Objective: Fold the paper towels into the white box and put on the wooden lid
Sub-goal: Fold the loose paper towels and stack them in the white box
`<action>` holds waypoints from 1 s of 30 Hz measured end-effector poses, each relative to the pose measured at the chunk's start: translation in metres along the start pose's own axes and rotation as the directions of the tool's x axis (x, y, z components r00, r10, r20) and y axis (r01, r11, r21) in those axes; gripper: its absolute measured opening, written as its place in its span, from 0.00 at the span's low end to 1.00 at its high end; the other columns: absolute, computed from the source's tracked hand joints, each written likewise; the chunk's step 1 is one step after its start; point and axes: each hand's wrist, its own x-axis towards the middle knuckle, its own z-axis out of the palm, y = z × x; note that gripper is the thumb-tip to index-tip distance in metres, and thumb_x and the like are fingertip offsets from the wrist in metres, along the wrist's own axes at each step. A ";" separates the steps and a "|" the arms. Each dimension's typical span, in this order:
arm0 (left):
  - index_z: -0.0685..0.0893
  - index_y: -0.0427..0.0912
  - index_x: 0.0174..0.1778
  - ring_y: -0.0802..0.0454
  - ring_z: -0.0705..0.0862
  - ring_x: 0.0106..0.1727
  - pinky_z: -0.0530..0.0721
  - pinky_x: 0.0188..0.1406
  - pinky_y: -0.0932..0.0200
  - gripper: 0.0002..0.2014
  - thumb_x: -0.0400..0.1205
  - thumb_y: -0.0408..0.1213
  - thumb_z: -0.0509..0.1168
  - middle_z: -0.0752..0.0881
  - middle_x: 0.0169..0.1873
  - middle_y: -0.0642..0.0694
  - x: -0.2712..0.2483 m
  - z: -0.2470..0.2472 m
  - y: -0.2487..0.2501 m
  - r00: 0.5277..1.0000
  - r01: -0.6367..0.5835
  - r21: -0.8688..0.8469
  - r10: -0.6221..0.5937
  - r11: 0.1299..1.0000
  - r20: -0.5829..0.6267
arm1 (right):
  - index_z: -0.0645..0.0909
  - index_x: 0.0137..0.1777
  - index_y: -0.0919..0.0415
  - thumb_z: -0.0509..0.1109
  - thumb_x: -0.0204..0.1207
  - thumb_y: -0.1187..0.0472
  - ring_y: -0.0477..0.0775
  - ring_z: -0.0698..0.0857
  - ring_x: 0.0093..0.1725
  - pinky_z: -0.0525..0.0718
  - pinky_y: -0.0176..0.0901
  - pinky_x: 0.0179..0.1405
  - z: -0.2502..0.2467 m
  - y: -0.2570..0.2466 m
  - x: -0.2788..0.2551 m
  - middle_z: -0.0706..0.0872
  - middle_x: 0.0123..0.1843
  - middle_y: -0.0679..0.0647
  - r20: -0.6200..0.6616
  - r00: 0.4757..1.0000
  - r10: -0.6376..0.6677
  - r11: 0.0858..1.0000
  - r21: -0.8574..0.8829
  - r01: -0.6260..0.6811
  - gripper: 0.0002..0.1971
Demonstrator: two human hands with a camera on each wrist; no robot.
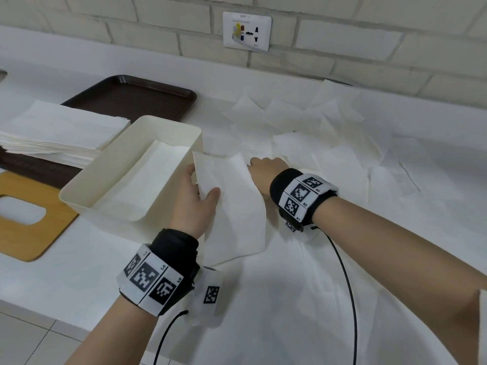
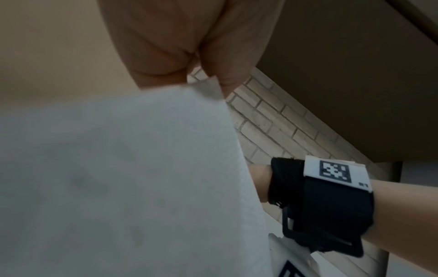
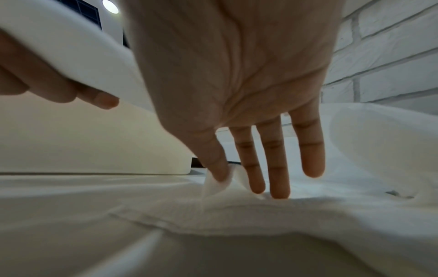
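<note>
My left hand (image 1: 195, 196) pinches a white paper towel (image 1: 232, 206) with the thumb on top, holding it up just right of the white box (image 1: 123, 143). In the left wrist view its fingertips (image 2: 225, 82) clamp the sheet's top edge (image 2: 118, 178). A folded towel (image 1: 142, 185) lies inside the box. My right hand (image 1: 266, 167) reaches past the held sheet onto the loose towels (image 1: 316, 127). In the right wrist view the right hand (image 3: 220, 178) pinches a raised towel corner (image 3: 213, 187), other fingers straight. The wooden lid (image 1: 31, 233) lies flat at left.
A stack of flat paper towels (image 1: 52, 133) sits left of the box, partly on a dark brown tray (image 1: 137, 98). Several loose sheets cover the white counter to the right. A brick wall with a socket plate (image 1: 247, 31) runs behind. Cables trail from both wristbands.
</note>
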 end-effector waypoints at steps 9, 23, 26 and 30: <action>0.62 0.42 0.75 0.48 0.81 0.56 0.79 0.60 0.51 0.26 0.81 0.26 0.60 0.81 0.56 0.43 0.000 0.002 0.003 0.999 -0.048 -0.011 0.048 0.999 -0.012 | 0.75 0.63 0.63 0.58 0.80 0.58 0.59 0.75 0.61 0.67 0.46 0.53 0.010 -0.003 0.008 0.74 0.64 0.58 -0.107 0.994 -0.022 1.000 0.016 0.023 0.15; 0.65 0.41 0.76 0.44 0.79 0.64 0.77 0.66 0.44 0.30 0.78 0.17 0.53 0.80 0.63 0.39 0.007 0.002 -0.004 0.994 -0.071 -0.015 0.070 0.997 -0.078 | 0.82 0.48 0.70 0.68 0.75 0.68 0.44 0.74 0.54 0.68 0.19 0.52 -0.046 0.041 -0.020 0.78 0.59 0.58 -0.642 0.640 0.422 0.674 0.694 0.252 0.05; 0.65 0.41 0.75 0.44 0.80 0.62 0.78 0.66 0.42 0.30 0.77 0.17 0.53 0.81 0.62 0.39 0.008 0.003 -0.003 0.994 -0.076 -0.009 0.075 0.997 -0.082 | 0.81 0.45 0.62 0.67 0.78 0.63 0.35 0.76 0.42 0.73 0.23 0.45 -0.060 0.049 -0.034 0.80 0.45 0.44 -0.606 0.620 0.499 0.559 0.772 0.304 0.03; 0.67 0.40 0.72 0.44 0.81 0.61 0.79 0.63 0.42 0.26 0.78 0.19 0.53 0.81 0.61 0.40 0.007 0.007 -0.001 0.995 -0.071 -0.011 0.070 0.997 -0.072 | 0.78 0.38 0.51 0.65 0.80 0.63 0.36 0.81 0.38 0.77 0.27 0.41 -0.072 0.054 -0.054 0.82 0.37 0.43 -0.543 0.637 0.548 0.395 0.838 0.375 0.10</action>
